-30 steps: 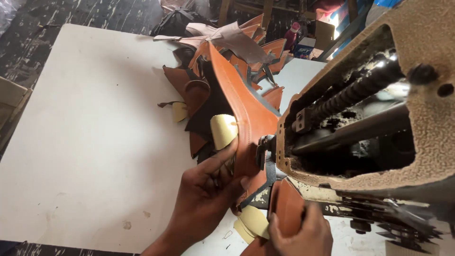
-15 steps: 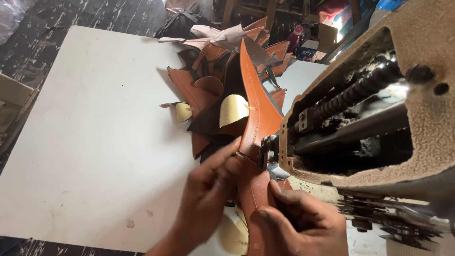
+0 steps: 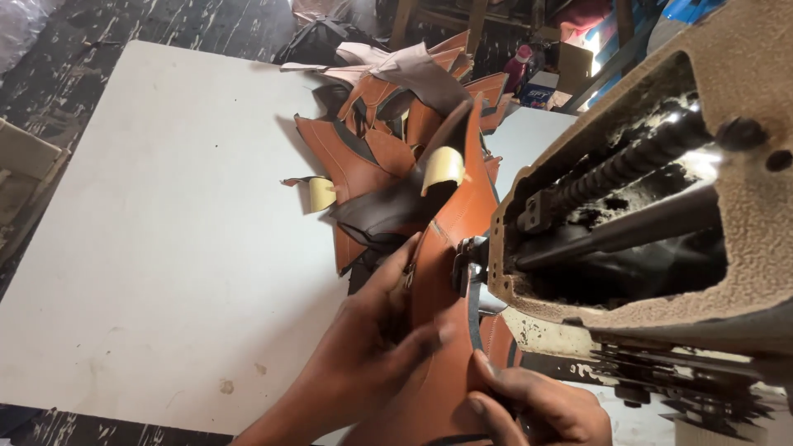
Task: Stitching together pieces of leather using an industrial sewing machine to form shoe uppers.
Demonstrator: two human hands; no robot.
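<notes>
Grip: the tan leather piece [image 3: 450, 272] was pinched flat between left hand [image 3: 363, 355] and right hand [image 3: 537, 405] at the sewing machine [image 3: 661, 206] on the bench [image 3: 165, 248]; judged light, pliable, best held near the seam edge.

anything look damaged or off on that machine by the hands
The sewing machine has no side cover, so its shafts and dusty inner parts lie bare, and its casing looks rough and corroded. The brown leather piece looks intact.
</notes>
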